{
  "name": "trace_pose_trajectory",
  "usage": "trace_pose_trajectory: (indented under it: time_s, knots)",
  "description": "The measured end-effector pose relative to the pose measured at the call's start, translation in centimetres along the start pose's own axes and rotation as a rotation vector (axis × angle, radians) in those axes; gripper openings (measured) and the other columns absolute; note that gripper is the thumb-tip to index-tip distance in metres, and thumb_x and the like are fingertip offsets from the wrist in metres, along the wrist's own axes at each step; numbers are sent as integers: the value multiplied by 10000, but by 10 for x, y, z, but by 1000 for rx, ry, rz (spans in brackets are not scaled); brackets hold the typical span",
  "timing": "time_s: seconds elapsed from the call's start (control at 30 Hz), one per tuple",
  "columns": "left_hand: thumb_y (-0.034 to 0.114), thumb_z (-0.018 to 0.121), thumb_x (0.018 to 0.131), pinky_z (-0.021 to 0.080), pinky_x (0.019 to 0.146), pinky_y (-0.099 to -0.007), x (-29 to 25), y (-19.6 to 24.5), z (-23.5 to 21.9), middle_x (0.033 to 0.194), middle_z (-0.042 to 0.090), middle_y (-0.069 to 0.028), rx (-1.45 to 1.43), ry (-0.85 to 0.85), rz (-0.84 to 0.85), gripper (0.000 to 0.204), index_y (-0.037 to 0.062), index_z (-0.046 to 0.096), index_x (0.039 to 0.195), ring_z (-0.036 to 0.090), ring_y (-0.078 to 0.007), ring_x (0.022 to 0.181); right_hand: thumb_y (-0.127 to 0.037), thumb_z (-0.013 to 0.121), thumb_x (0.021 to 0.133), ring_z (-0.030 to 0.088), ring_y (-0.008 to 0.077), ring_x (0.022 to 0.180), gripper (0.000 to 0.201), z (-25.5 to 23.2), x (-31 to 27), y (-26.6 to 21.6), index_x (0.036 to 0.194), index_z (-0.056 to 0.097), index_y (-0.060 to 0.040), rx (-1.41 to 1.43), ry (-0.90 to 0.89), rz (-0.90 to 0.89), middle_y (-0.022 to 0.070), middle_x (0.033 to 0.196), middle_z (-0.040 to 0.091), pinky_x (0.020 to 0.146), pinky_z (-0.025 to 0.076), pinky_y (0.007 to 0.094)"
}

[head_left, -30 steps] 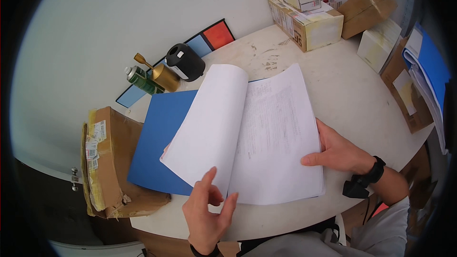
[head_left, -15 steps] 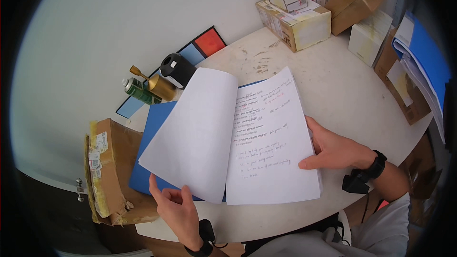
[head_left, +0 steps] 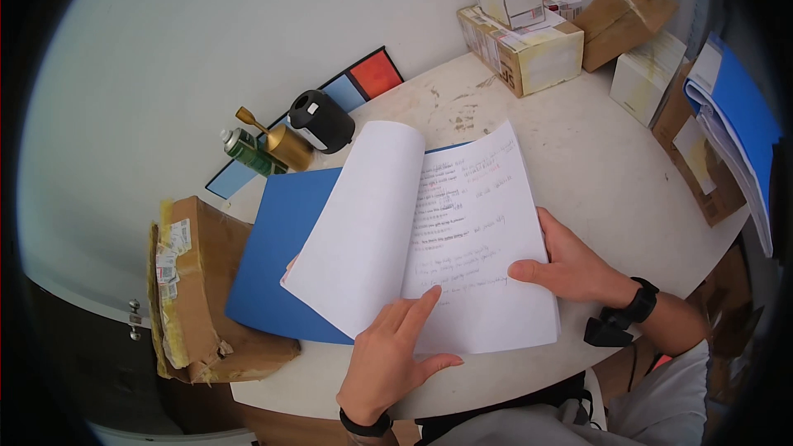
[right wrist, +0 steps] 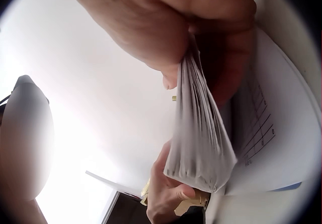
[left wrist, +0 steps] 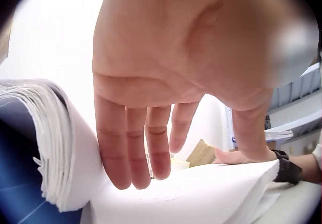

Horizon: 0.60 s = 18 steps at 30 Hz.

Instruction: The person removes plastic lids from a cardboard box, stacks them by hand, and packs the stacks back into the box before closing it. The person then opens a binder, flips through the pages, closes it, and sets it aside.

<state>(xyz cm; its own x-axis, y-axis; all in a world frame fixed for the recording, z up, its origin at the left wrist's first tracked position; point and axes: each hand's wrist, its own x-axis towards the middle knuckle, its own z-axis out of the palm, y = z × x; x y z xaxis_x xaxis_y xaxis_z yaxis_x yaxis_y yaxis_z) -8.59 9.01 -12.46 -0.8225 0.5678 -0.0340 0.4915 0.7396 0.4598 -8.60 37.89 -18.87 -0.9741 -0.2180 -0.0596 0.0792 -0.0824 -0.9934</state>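
A blue folder (head_left: 277, 256) lies spread on the table, with a thick stack of paper in it. Its turned sheets (head_left: 355, 231) curl over to the left, blank side up. On the right is a page (head_left: 475, 235) of printed lines and handwriting. My right hand (head_left: 574, 268) grips the right-hand stack at its side edge, thumb on top; the right wrist view has the page edges (right wrist: 198, 138) bunched between thumb and fingers. Over the lower part of the page, by the fold, my left hand (head_left: 388, 355) extends its fingers (left wrist: 113, 138), holding nothing.
A taped cardboard box (head_left: 215, 289) stands left of the folder. Behind it are a green can (head_left: 248, 151), a gold pot (head_left: 287, 149) and a black cylinder (head_left: 322, 121). Boxes (head_left: 524, 54) are stacked at the back right, and a blue binder (head_left: 735, 103) stands at the far right.
A sheet has gone over to the left, and a handwritten page now shows on the right. My left hand went left to the turned sheets' corner, then back right over the page.
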Motion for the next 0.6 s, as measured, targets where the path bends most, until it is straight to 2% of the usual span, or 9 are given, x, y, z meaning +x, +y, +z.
trace_pose_trajectory:
  time_s: [0.07,0.13,0.23,0.3,0.33,0.4,0.5,0.53,0.6]
  knots:
    - [298,930,717,576,904,-389,3,13,1,1245,652,-114,29,-47,211,858,108,560,1468,655,-326,1089,-234,728,991,436,219,1415,833,1,-4,-8,1584,216,51,26,-21,-10,177,1538,442,1178,380,377]
    - [300,933,709,573,914,-396,6,18,9,1269,638,-119,16,-63,230,872,107,554,1470,645,-334,1107,-286,685,1027,430,237,1426,806,1,-5,-13,1582,211,57,45,-54,-16,195,1541,438,1183,375,386]
    - [364,944,685,567,944,-400,10,23,24,1308,614,-150,17,-55,274,932,90,536,1477,636,-358,1138,-456,569,1075,298,263,1520,889,1,-8,-11,1635,86,38,235,-150,79,213,1644,292,1231,299,406]
    - [417,904,780,573,946,-405,11,32,25,1361,604,-161,-131,-18,212,876,54,522,1479,637,-356,1186,-563,474,1078,113,283,1594,967,6,-7,-3,1654,-40,20,68,-207,-115,216,1715,105,1268,204,424]
    - [417,904,780,573,946,-405,12,31,24,1361,604,-161,-129,-15,213,876,54,522,1479,637,-356,1186,-563,474,1078,113,283,1594,967,9,-7,0,1654,-40,20,66,-208,-118,216,1715,105,1268,204,424]
    - [433,807,891,611,782,-398,14,22,24,1342,609,-222,-572,-38,86,798,7,478,1479,687,-379,1047,-523,475,1090,-14,334,1614,933,17,-6,2,1668,-57,-19,25,-254,-234,234,1730,-13,1280,137,456]
    - [348,725,990,607,771,-356,21,19,29,1262,666,-249,-860,36,39,685,-47,451,1479,723,-300,984,-437,512,1097,-46,402,1609,870,30,-5,-2,1684,-9,-63,-194,-399,-325,263,1724,-41,1279,123,486]
    - [348,725,990,607,771,-356,23,22,25,1262,666,-249,-859,42,40,685,-47,451,1479,723,-300,984,-350,561,1093,-23,345,1612,858,35,-7,-5,1686,9,-70,-310,-391,-335,226,1738,-63,1272,200,487]
    - [263,701,1030,577,881,-327,29,29,15,1300,665,-182,-921,-73,-224,586,-76,491,1460,674,-170,1082,-307,613,1065,7,395,1605,895,35,-7,-7,1688,11,-79,-252,-415,-301,260,1724,-41,1250,254,493]
